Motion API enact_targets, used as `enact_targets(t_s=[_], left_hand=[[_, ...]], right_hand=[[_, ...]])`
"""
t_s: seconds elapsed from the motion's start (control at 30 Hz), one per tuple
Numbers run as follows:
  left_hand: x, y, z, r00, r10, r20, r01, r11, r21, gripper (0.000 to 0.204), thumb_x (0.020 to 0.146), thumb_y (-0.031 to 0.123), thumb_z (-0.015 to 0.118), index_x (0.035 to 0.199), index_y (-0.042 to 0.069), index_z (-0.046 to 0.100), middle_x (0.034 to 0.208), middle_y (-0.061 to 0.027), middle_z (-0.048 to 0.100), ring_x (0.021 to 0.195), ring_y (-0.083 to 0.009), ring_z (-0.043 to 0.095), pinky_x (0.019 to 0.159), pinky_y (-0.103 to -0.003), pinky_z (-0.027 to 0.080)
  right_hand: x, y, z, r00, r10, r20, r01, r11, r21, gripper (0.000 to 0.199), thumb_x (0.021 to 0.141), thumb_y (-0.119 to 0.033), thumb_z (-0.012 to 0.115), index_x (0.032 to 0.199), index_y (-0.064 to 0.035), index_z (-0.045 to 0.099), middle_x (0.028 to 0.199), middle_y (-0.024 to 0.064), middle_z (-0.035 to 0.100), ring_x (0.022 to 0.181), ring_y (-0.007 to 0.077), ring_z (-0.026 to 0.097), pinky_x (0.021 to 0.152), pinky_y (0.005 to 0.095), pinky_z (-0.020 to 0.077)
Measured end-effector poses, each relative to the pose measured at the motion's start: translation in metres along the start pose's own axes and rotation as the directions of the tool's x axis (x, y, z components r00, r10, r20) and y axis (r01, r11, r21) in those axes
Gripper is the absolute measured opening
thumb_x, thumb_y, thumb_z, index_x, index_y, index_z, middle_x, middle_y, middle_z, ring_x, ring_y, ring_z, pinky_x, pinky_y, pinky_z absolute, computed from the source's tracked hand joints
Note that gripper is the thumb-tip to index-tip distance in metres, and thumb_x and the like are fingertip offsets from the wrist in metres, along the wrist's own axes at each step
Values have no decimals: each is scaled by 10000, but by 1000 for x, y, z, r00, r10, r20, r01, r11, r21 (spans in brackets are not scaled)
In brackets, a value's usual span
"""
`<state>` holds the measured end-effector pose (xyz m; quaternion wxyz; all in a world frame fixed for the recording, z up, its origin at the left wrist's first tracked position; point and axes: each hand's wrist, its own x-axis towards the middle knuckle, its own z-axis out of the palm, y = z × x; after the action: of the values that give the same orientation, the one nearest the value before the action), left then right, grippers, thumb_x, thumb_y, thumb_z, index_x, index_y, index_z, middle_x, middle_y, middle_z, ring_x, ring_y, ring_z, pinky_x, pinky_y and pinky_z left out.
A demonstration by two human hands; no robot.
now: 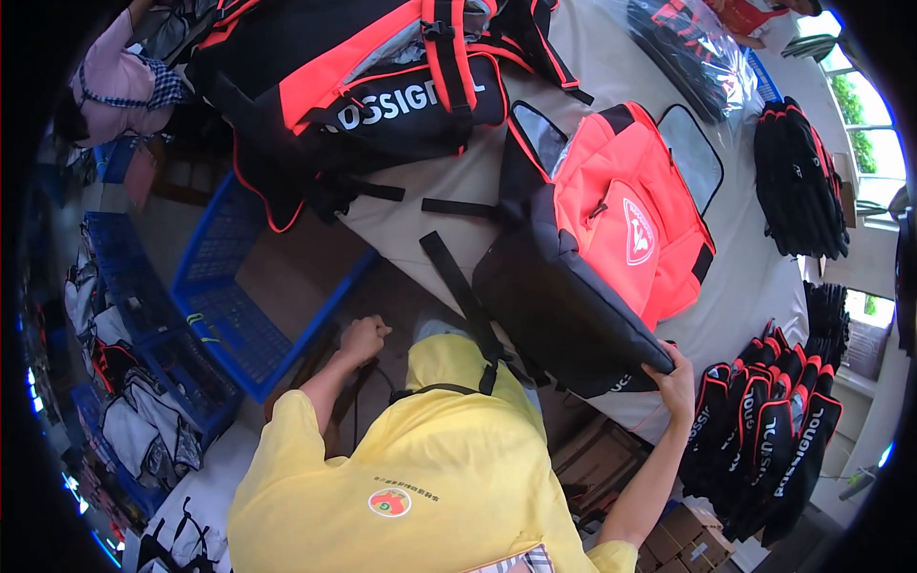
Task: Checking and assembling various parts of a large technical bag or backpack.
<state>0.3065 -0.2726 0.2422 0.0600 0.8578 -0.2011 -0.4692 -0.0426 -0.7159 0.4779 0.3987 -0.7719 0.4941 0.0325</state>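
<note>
A red and black backpack (pixel 626 220) lies on the pale cloth-covered table (pixel 420 239) in front of me, tilted, its black base side towards me. My right hand (pixel 673 375) grips its near right corner, fingers wrapped round the black edge. My left hand (pixel 363 340) is a loose fist, off the table's left edge and apart from the backpack; whether anything is in it is hidden. A black strap (pixel 457 285) trails from the backpack towards my waist, and a flap with a grey lining (pixel 692 158) stands out at its far right.
Another large black and red bag (pixel 382 105) lies at the far left of the table. Blue plastic crates (pixel 224 315) stand on the left. Stacked black and red pieces (pixel 769 430) are on the right, dark pieces (pixel 800 181) beyond. A co-worker (pixel 119 81) is far left.
</note>
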Motion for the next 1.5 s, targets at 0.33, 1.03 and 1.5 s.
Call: enact_targets(t_s=[0.33,1.03,1.5], left_hand=[[-17,122,-9,717,426,-551,-608,769,-196,194,956,268,737,1034,91,724,973,-132,740,884,-392,722,757,-498,572],[1,178,-13,612,42,-789,-567,720,-401,283,951,223,660,774,7,612,738,-234,636,732,-468,646,650,-498,504],[6,159,-15,591,341,-731,-666,717,-204,347,940,169,808,1212,0,673,1053,-159,701,789,-281,659,744,-415,536]], right_hand=[[3,14,-9,997,-29,67,28,1000,6,450,814,2,830,1253,15,730,1025,49,767,952,137,682,920,301,534],[7,42,-3,990,-110,85,104,992,77,448,835,-63,840,1267,-17,736,996,77,759,924,158,674,914,318,527],[27,40,-14,972,-140,186,145,989,-14,506,848,-256,856,1292,-46,732,1187,156,779,1074,285,731,974,383,541]])
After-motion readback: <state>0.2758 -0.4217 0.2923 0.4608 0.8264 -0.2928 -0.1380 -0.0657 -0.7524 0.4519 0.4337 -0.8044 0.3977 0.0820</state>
